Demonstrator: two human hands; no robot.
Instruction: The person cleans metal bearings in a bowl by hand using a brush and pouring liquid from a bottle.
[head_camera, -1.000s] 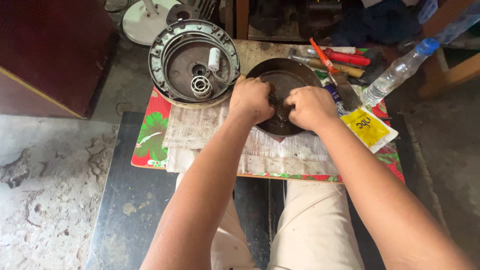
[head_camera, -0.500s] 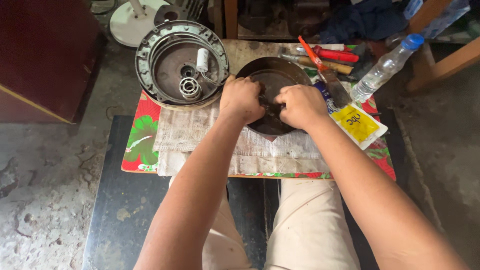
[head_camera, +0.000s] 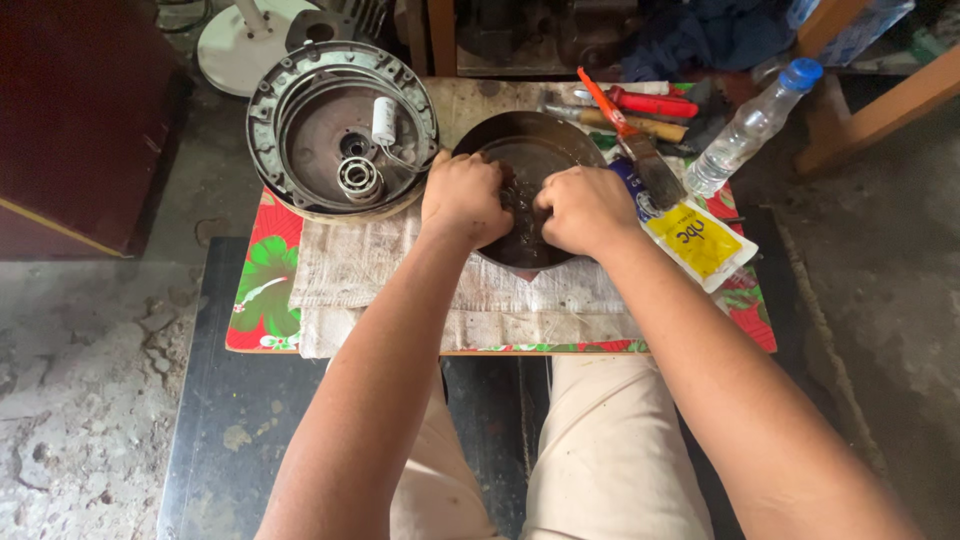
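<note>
We see both hands working inside a dark round metal pan (head_camera: 530, 140) that sits at the middle of the bench (head_camera: 500, 345), toward its far edge, on a sheet of grey newspaper (head_camera: 350, 270). Our left hand (head_camera: 465, 195) is curled into a loose fist at the pan's left rim; our right hand (head_camera: 585, 208) is curled the same way at the right. The fingers of both are bent down into the pan around a small dark part (head_camera: 520, 195) between them; we cannot tell exactly how it is held, as the knuckles hide the fingertips.

At the far left corner of the bench lies a round grey metal motor housing (head_camera: 340, 125), open side up, with a white cylindrical capacitor (head_camera: 384, 120) and a steel ball bearing (head_camera: 358, 178) inside. Near the right edge lies a yellow plastic pouch (head_camera: 700, 240), just beside the right wrist. Beyond it: a paintbrush with an orange handle (head_camera: 625, 130), a red-handled tool (head_camera: 655, 103), and a clear plastic bottle with a blue cap (head_camera: 750, 125).
</note>
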